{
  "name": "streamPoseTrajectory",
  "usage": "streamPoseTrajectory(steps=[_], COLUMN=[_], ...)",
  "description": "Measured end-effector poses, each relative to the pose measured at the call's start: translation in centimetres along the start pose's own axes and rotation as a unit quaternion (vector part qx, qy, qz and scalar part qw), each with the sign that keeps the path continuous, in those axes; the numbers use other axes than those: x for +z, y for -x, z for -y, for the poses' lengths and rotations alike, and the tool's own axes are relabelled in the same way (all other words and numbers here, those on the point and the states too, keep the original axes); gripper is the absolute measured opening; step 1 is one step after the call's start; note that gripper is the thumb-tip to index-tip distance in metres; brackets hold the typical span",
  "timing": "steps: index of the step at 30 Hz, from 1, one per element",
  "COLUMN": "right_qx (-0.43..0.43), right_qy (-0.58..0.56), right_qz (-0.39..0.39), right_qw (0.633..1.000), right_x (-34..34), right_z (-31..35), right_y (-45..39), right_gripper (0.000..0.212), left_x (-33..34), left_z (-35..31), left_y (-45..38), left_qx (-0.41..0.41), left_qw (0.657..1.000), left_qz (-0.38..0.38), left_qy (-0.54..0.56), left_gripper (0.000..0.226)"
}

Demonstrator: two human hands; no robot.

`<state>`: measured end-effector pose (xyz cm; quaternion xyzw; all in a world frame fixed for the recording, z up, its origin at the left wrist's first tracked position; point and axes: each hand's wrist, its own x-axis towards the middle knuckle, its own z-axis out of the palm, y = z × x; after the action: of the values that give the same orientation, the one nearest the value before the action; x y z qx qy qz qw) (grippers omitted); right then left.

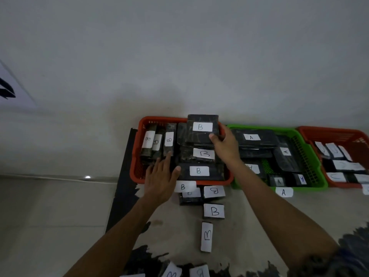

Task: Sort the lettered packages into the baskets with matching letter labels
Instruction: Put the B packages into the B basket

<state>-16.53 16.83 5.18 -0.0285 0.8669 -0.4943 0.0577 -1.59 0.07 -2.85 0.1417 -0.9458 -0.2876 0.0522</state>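
An orange basket [135,156] with a "B" tag [184,186] on its front rim holds several black packages with white B labels. My right hand [224,143] grips the top black B package [201,128] at its right side, above the back of the pile. My left hand [160,176] lies with fingers spread inside the basket's front left, its thumb against the front B package [199,171]. More B packages [214,211] lie on the floor in front of the basket.
A green basket [311,156] tagged "A" [284,192] holds A packages, right of the orange one. A second orange basket [339,134] with C packages sits at far right. The wall runs behind all three. More packages [199,270] lie at the bottom edge.
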Motion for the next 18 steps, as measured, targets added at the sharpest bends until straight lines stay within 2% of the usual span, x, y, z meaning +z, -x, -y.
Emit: streamPoseTrajectory(steps=[3, 6, 8, 13, 18], right_qx=[-0.03, -0.12, -0.136, -0.168, -0.162], right_qy=[0.182, 0.362, 0.432, 0.429, 0.427], right_qz=[0.006, 0.079, 0.126, 0.084, 0.109], right_qw=[0.983, 0.921, 0.883, 0.883, 0.883], right_x=[0.3, 1.3, 2.2, 2.0, 1.1], right_z=[-0.6, -0.6, -0.9, -2.1, -2.5], right_y=[-2.1, -2.7, -2.8, -2.9, -2.8], right_gripper=[0.058, 0.058, 0.057, 0.053, 0.056], left_x=[0.3, 0.4, 0.4, 0.5, 0.9], left_z=[0.5, 0.2, 0.1, 0.3, 0.6], left_y=[0.2, 0.2, 0.2, 0.2, 0.0], left_qx=[0.012, 0.004, 0.006, 0.016, 0.018], left_qw=[1.0, 0.999, 0.999, 0.998, 0.997], left_qz=[-0.005, -0.012, -0.017, -0.018, -0.021], left_qy=[-0.026, -0.036, -0.046, -0.059, -0.07], left_gripper=[0.066, 0.067, 0.068, 0.068, 0.068])
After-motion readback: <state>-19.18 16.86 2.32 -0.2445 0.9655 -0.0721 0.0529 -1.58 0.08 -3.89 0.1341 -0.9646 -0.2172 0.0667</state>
